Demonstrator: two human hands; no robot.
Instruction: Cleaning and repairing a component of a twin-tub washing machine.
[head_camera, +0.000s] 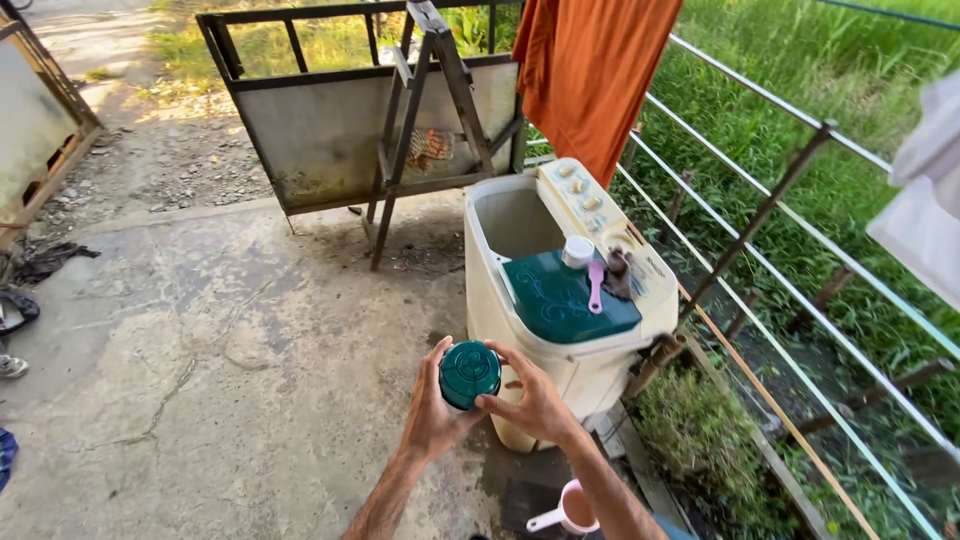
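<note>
pink scoop (572, 508) below | hands (487, 405) grip green lid (469, 374) | washer (560, 300) just beyond

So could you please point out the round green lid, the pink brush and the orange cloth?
round green lid (469, 373), head view, centre of its top.
pink brush (596, 287), head view, mid handle.
orange cloth (590, 70), head view, middle of the fabric.
</note>
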